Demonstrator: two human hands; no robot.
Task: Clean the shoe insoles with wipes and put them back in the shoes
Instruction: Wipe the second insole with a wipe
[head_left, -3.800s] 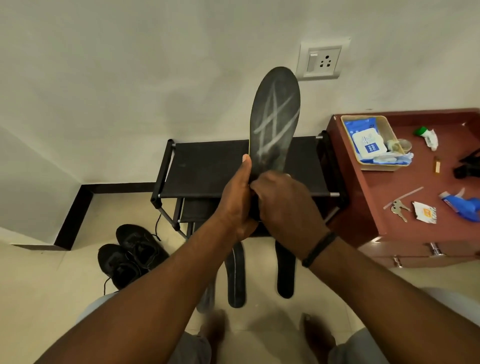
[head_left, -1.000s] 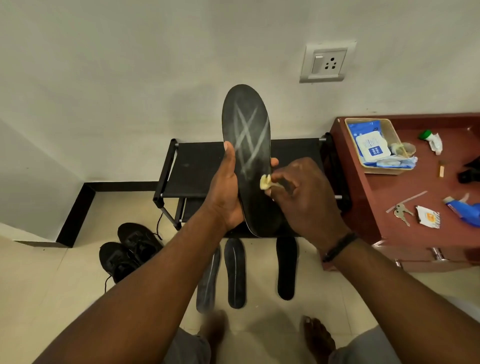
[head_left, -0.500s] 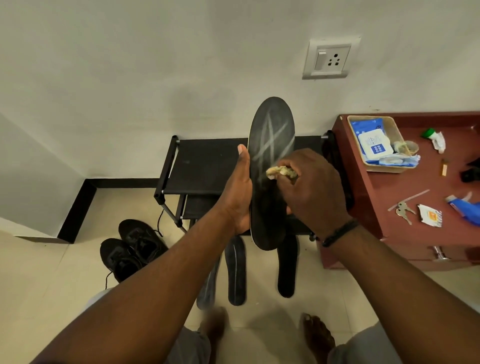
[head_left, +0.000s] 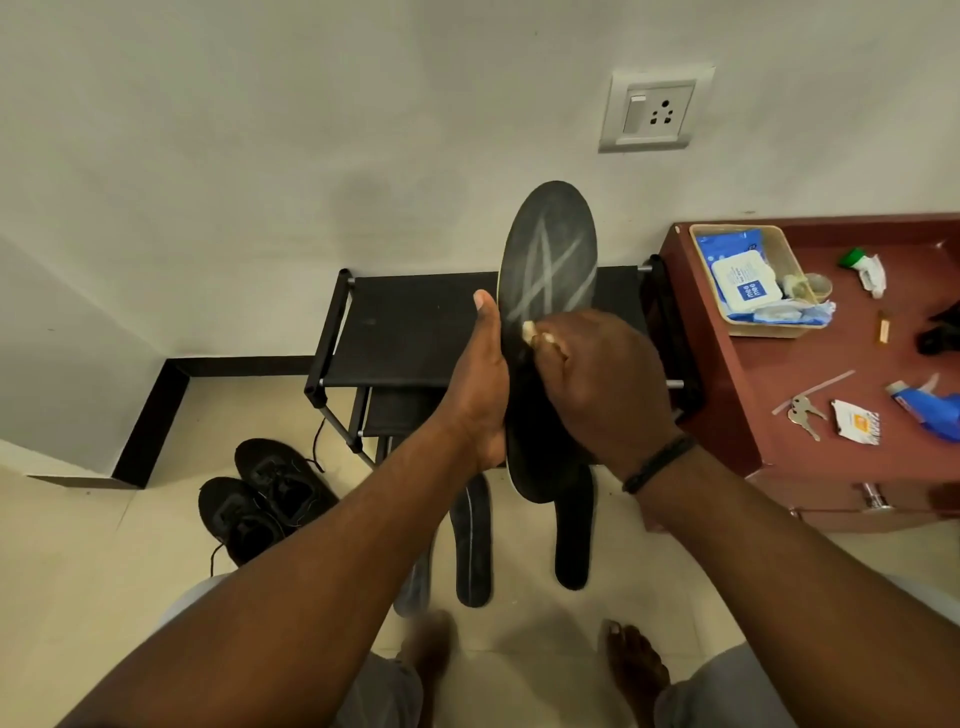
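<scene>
Floor (head_left: 130, 561) with two shoes (head_left: 265, 499), three insoles (head_left: 472, 545); both hands' fingers (head_left: 550, 349) clamping a fourth (head_left: 545, 260).

Person seen from a head-worn camera: both forearms bare to the frame edge, no sleeves visible; left hand (head_left: 480, 387) without rings or bands; right hand (head_left: 602, 384) with a narrow black wristband (head_left: 657, 464) around the wrist; light grey shorts (head_left: 727, 686) over both thighs; bare feet (head_left: 636, 662) at the bottom of the frame, no footwear worn
</scene>
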